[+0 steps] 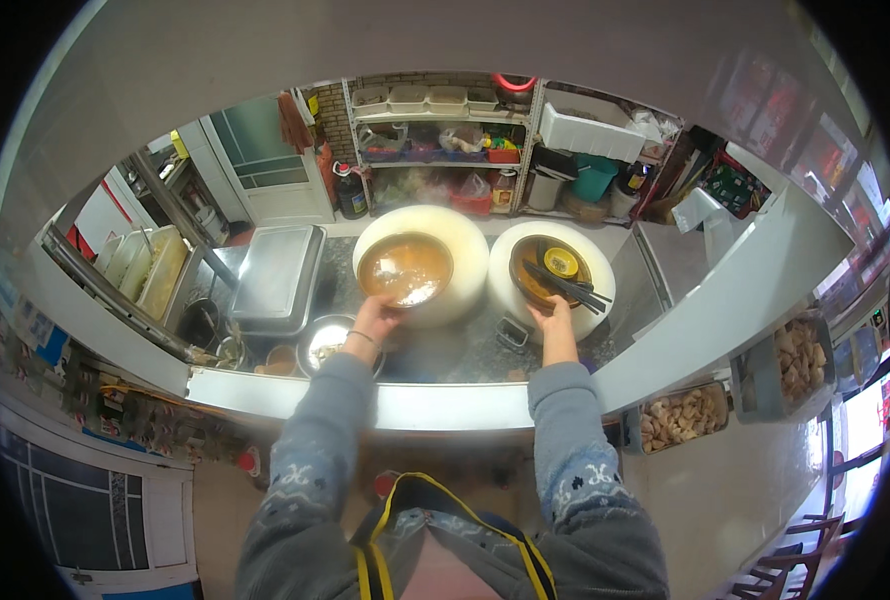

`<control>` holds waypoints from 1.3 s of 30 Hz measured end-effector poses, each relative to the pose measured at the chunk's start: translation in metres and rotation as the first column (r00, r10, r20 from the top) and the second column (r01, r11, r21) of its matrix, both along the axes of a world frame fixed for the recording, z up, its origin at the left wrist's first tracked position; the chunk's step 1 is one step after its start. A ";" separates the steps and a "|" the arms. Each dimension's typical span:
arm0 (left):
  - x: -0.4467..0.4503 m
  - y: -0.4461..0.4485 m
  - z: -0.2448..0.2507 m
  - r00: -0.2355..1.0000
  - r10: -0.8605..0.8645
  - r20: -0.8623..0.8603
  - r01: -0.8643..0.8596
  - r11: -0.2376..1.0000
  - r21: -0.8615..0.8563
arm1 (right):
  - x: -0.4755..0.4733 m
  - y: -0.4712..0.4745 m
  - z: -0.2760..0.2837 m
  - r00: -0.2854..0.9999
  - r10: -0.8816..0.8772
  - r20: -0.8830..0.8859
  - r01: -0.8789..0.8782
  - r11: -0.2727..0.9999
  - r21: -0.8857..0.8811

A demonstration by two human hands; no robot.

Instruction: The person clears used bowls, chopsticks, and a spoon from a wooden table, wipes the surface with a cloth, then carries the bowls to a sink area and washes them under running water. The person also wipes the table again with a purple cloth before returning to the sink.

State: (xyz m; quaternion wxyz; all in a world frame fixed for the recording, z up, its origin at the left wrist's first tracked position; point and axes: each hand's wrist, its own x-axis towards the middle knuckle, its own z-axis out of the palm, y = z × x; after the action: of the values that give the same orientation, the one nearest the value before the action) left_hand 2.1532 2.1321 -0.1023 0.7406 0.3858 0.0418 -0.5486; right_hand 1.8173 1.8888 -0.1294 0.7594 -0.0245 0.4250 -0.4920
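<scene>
My left hand grips the near rim of a large bowl of orange-brown broth, its thumb over the edge. That bowl rests on a thick round white board. With its thumb at the rim, my right hand holds a smaller brown bowl over a second round white board. Inside it lie black utensils, which look like chopsticks and a spoon, and a small yellow dish. My fingers beneath both bowls are hidden. Both arms reach through a white-framed serving hatch.
Left on the stone counter are a lidded steel pan and a round metal bowl. A small square container sits near my right hand. Outside, at right, are trays of beige food pieces. Storage shelves stand behind.
</scene>
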 end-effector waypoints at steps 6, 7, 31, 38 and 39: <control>0.007 -0.029 -0.053 0.999 -0.006 0.051 0.006 1.000 0.018 | 0.018 0.035 0.043 0.997 0.080 -0.006 -0.078 0.982 0.170; 0.011 -0.031 -0.062 0.996 -0.023 0.082 0.022 1.000 0.021 | 0.023 0.044 0.053 0.989 0.127 -0.073 -0.099 0.947 0.306; -0.089 0.347 0.138 0.622 0.015 0.783 -0.166 0.979 0.114 | 0.188 0.222 0.042 -0.527 -0.179 -0.831 -0.790 -0.258 0.557; -0.111 0.429 0.097 0.674 0.048 0.737 -0.298 0.931 0.212 | 0.178 0.214 0.029 -0.384 -0.259 -0.887 -0.891 -0.149 0.429; -0.112 0.433 0.094 0.686 0.059 0.725 -0.284 0.939 0.193 | 0.178 0.205 0.034 -0.367 -0.260 -0.893 -0.880 -0.216 0.424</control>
State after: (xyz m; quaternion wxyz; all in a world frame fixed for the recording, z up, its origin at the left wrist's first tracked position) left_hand 2.0416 2.5651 -0.0082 0.6828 0.6652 -0.1303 -0.2727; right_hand 1.9954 2.0940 -0.0951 0.2367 -0.9206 0.2826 0.1287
